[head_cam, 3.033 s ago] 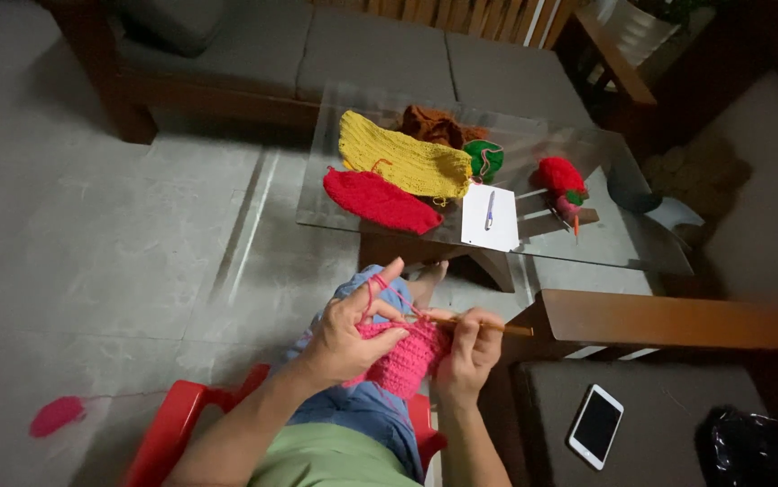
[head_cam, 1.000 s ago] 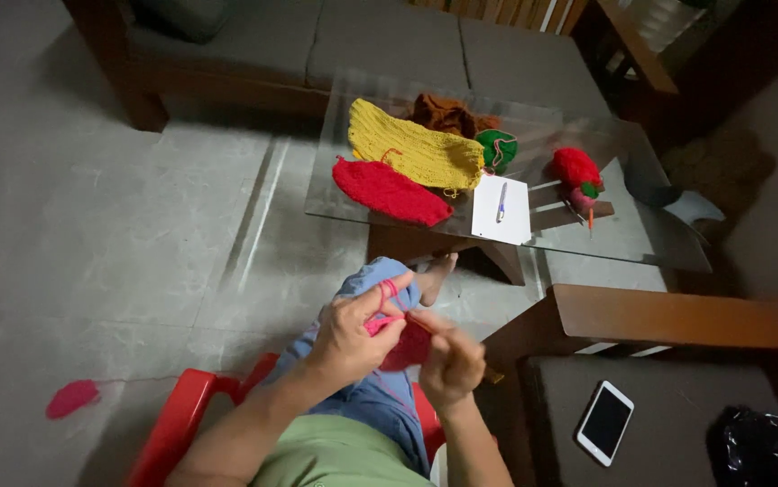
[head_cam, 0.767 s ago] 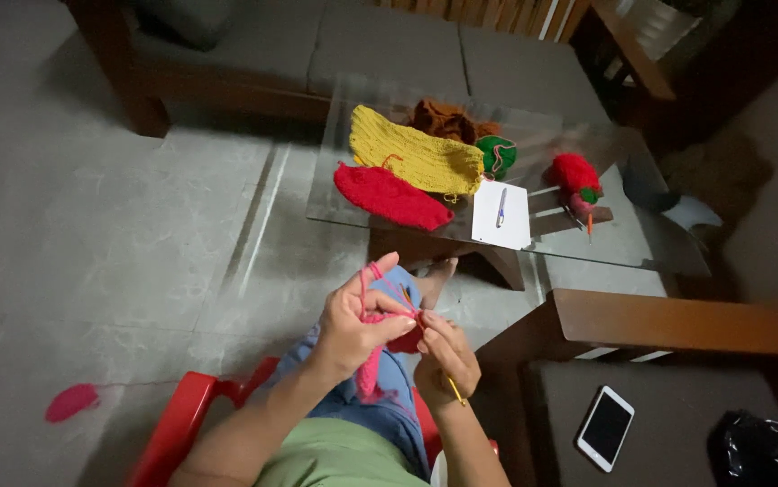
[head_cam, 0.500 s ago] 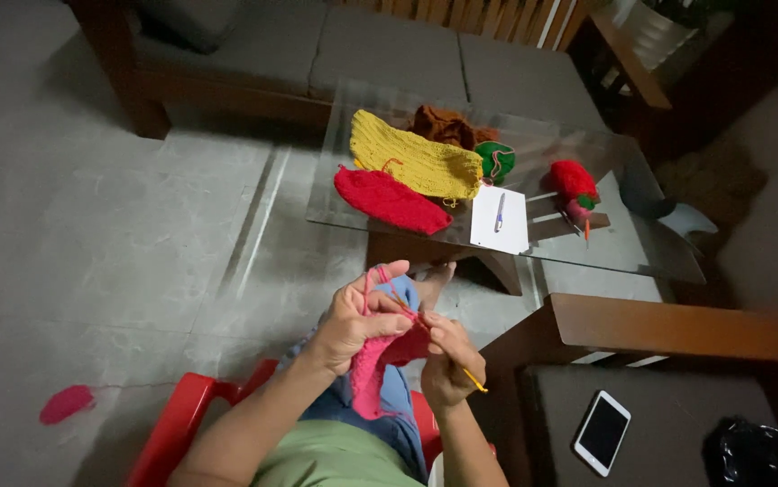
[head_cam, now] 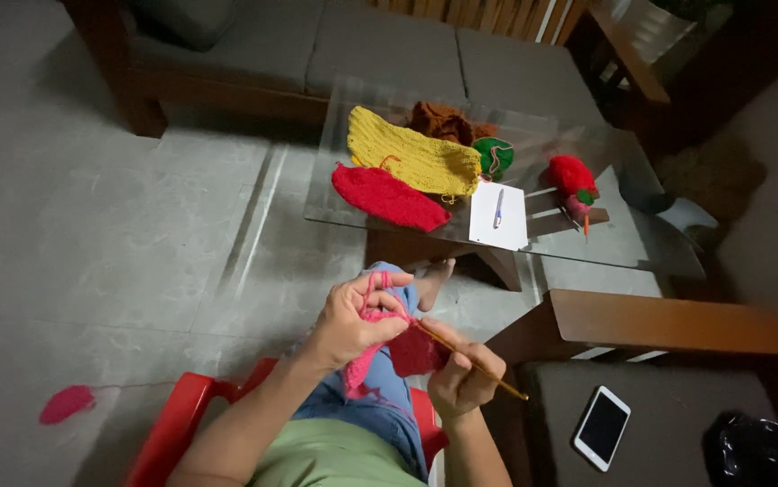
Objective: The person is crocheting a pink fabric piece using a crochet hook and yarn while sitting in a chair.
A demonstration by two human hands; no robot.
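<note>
The left hand [head_cam: 345, 323] is pinching the pink crochet piece [head_cam: 387, 350] over the lap, yarn looping its fingers, while the right hand [head_cam: 459, 377] is clasping the crochet hook [head_cam: 470, 361], whose tip is likely risking slipping a stitch if tension slackens.

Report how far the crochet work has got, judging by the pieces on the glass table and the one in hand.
Done, by the look of it: a yellow piece and a red piece lie flat on the glass table. In hand: the left hand holds a small pink piece, the right hand a crochet hook. Left: that piece is far smaller than those two.
</note>
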